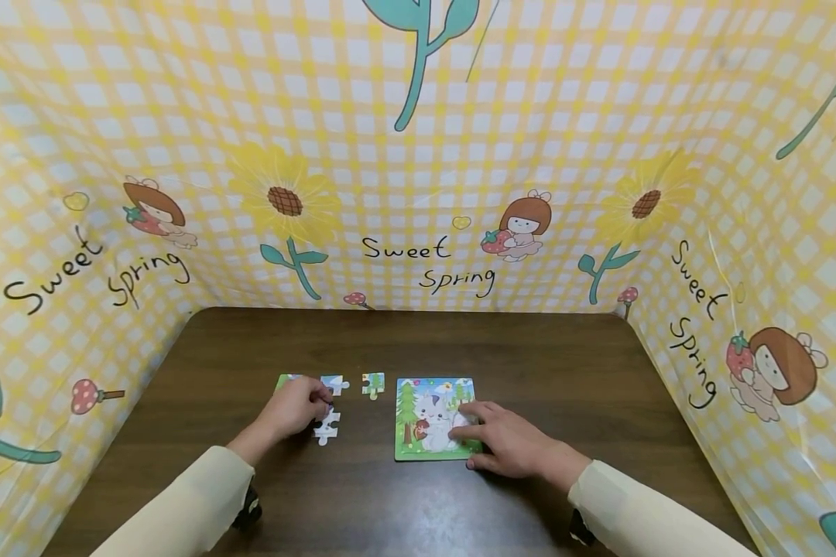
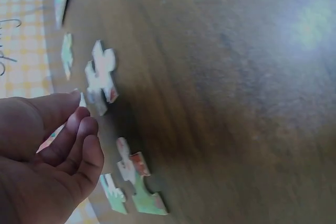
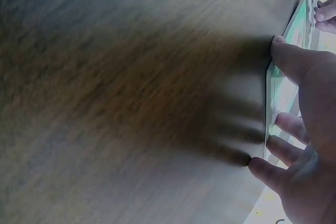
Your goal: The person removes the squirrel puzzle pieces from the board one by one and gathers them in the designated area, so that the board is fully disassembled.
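My left hand (image 1: 296,406) is over the loose puzzle pieces, its thumb and fingertips pinching a puzzle piece (image 2: 82,99) that the fingers mostly hide. Just below those fingertips, a pale jigsaw piece (image 1: 326,428) lies on the table. To the right, a square puzzle board (image 1: 407,449) shows a white-and-grey cartoon animal among green trees. My right hand (image 1: 512,442) rests at the board's right edge, fingers spread over the picture and the thumb (image 3: 286,56) at the near corner.
Other loose pieces lie on the brown table (image 1: 418,340): a blue-and-white piece (image 1: 333,384), a tree piece (image 1: 373,383) and a green-edged piece (image 2: 144,195). Yellow checked cloth (image 1: 418,170) walls the table at the back and both sides.
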{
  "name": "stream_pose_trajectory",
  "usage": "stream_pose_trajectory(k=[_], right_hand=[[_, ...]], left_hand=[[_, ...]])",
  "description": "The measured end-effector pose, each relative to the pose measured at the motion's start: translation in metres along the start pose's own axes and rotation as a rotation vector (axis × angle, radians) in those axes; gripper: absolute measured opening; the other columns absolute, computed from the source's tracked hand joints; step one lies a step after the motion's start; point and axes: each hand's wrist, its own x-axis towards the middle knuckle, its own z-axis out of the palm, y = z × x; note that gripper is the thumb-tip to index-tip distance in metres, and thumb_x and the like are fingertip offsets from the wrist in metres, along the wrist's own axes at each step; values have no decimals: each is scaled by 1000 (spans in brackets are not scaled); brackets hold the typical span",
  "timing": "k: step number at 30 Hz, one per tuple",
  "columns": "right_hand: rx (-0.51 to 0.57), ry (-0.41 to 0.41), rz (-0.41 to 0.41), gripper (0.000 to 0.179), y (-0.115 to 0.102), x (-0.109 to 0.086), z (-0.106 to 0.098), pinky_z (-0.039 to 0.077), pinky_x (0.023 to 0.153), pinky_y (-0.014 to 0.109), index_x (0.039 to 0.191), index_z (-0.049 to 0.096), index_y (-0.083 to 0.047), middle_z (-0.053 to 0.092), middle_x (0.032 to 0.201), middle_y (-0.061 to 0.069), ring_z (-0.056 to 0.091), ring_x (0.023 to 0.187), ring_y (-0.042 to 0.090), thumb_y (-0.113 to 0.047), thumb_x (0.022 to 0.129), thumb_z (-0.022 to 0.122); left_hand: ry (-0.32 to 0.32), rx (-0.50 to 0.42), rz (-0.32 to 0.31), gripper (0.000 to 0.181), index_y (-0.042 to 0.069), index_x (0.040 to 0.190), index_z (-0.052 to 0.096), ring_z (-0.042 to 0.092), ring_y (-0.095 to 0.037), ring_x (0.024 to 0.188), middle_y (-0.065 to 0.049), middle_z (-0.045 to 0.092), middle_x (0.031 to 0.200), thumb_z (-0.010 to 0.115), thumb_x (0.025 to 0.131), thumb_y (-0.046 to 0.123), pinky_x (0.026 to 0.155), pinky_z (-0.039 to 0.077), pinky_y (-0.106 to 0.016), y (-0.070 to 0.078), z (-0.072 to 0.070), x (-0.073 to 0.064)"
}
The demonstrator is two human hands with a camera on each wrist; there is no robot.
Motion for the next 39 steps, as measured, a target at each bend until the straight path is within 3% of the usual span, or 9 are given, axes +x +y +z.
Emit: stream_pose_trajectory(k=[5, 11, 19, 25, 29, 36, 39], right_hand=[[3, 2, 7, 48, -2, -1, 0, 43, 112, 52, 145, 58, -35, 42, 160, 11, 40, 147, 31, -47, 99, 66], [42, 21, 29, 49, -4, -4, 1, 43, 112, 52, 145, 59, -32, 42, 159, 11, 41, 146, 30, -45, 99, 67], [143, 94, 79, 52, 4, -8, -1, 45, 109, 53, 140, 64, -21, 44, 157, 14, 44, 143, 33, -43, 94, 73], [190, 106, 163, 67, 15, -11, 0, 43, 111, 55, 145, 58, -20, 43, 158, 13, 44, 143, 34, -52, 90, 75], [181, 122, 181, 78, 20, -11, 3, 42, 111, 56, 150, 53, -16, 41, 160, 14, 43, 145, 35, -58, 88, 75], [148, 103, 187, 82, 20, -11, 6, 38, 111, 63, 152, 50, -11, 38, 162, 16, 37, 148, 39, -59, 89, 72], [135, 93, 187, 81, 19, -12, 5, 38, 112, 64, 152, 50, -11, 38, 162, 16, 36, 149, 40, -59, 90, 71]], left_hand=[[29, -27, -32, 5, 7, 92, 76, 59, -10, 72, 3, 70, 81, 72, 92, 10, 69, 51, -33, 12, -1, 2], [-6, -97, -12, 10, 9, 101, 77, 58, -11, 74, 4, 71, 87, 69, 97, 15, 70, 51, -34, 46, 10, 7], [-77, -130, 21, 12, 12, 104, 77, 59, -12, 81, 5, 70, 91, 68, 98, 18, 76, 52, -34, 92, 40, 26], [-145, -166, 94, 16, 7, 106, 77, 64, -15, 88, -1, 73, 96, 68, 97, 15, 82, 54, -39, 118, 64, 37], [-191, -203, 85, 20, 6, 111, 76, 67, -15, 89, -5, 74, 103, 67, 96, 16, 82, 55, -39, 130, 77, 44], [-269, -267, 66, 28, 4, 123, 71, 65, -16, 72, -11, 72, 115, 65, 99, 17, 69, 53, -36, 143, 87, 53], [-276, -256, 81, 29, 3, 124, 71, 66, -18, 79, -11, 72, 113, 66, 98, 15, 71, 54, -37, 146, 89, 56]])
